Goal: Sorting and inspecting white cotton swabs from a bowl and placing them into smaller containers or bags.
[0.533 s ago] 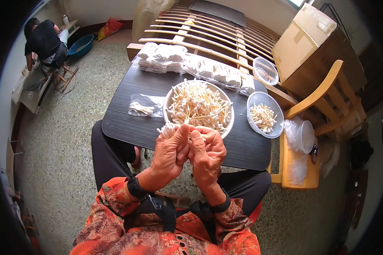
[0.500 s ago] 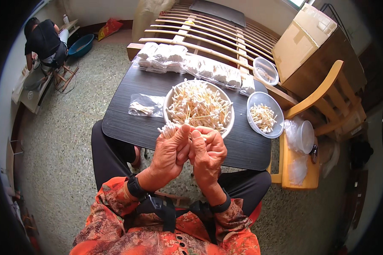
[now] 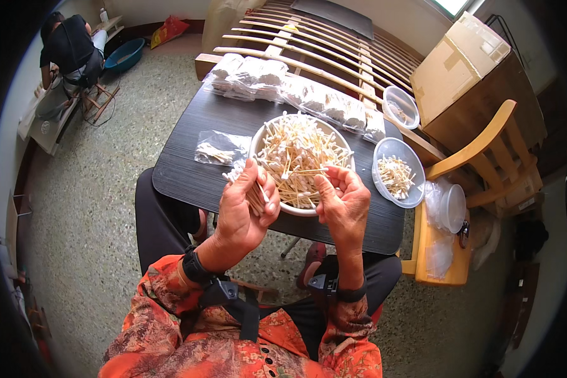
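Observation:
A bundle of cotton swabs is wrapped in my left hand, their white tips sticking out past the thumb and fingers. My right hand is closed in a pinch at the bowl's right edge, with a single cotton swab running left from its fingertips. Both hands are at the near side of a white bowl heaped with loose swabs. Left of the bowl lies a clear plastic bag with a few swabs in it.
Packed bags of swabs line the far edge of the dark table. A translucent tub of swabs stands right, beside a wooden chair holding bags and a lid. Beyond are a slatted frame, a cardboard box and a seated person.
My hands were together in front of the bowl and have moved apart. The right one has shifted right, a swab at its fingertips; the left still grips the bundle.

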Demonstrator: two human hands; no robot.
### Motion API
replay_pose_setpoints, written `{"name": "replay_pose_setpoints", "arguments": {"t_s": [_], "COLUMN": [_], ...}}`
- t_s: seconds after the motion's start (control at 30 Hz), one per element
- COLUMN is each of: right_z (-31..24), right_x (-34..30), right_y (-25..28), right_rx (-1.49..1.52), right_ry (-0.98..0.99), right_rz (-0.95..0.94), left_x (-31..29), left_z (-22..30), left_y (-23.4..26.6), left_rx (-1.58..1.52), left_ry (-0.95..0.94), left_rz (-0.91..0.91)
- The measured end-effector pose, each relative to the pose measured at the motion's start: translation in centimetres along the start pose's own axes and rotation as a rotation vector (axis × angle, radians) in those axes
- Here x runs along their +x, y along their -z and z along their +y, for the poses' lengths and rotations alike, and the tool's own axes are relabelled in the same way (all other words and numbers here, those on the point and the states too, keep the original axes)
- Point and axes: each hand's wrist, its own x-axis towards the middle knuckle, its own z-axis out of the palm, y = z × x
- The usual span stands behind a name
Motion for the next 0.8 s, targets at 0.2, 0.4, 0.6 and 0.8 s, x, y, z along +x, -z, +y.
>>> {"name": "replay_pose_setpoints", "arguments": {"t_s": [0.2, 0.4, 0.6, 0.8], "right_z": [0.7, 1.3, 0.9, 1.0], "right_x": [0.6, 0.4, 0.6, 0.0], "right_y": [-0.9, -1.1, 0.0, -0.3], "right_rx": [-0.034, -0.06, 0.083, 0.51], "right_ry": [0.066, 0.171, 0.27, 0.077], "right_rz": [-0.026, 0.058, 0.238, 0.123], "left_x": [0.2, 0.2, 0.0, -0.3], "left_z": [-0.4, -0.5, -0.2, -0.6], "left_y": [0.3, 0.3, -0.1, -0.9], "left_rx": [0.117, 0.091, 0.144, 0.297], "left_ry": [-0.082, -0.057, -0.018, -0.038], "left_rz": [0.054, 0.056, 0.077, 0.079]}}
